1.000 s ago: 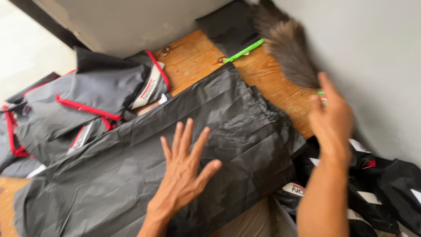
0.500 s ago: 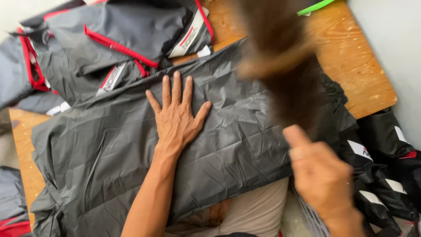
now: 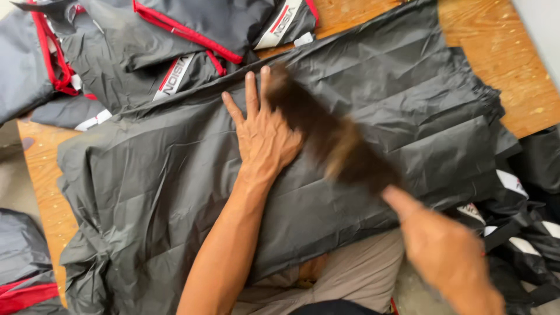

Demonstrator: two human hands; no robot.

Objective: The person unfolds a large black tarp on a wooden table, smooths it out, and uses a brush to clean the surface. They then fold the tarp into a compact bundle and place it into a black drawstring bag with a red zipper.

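Left hand: fingers are spread apart and pressed flat on the dark grey fabric sheet, palm down, near the sheet's far edge at centre. Right hand: closed around the handle of a feather duster, forefinger extended along it; the handle itself is hidden inside the fist. The brown plume lies blurred across the sheet and overlaps the left fingertips.

The sheet covers most of the wooden table, its near edge draping off toward the person's lap (creases run across its whole width).

Risks, as judged:
- The plume is crossing the pinning hand; contact could lift those fingers and let the slick fabric slide off the near edge.
- A hard stroke may bunch the right-hand gathered edge rather than flatten it.
- Dust pushed left would land on the stacked pieces there.

Labels and packages:
- Far left: folded grey garments with red piping, overlapping the sheet's far edge.
- Far centre: two white rectangular label strips, tilted, with dark lettering and a red stripe.
- Near right: black folded items with white patches beside the table.
- Near left: a grey and red bundle, well apart from both hands.
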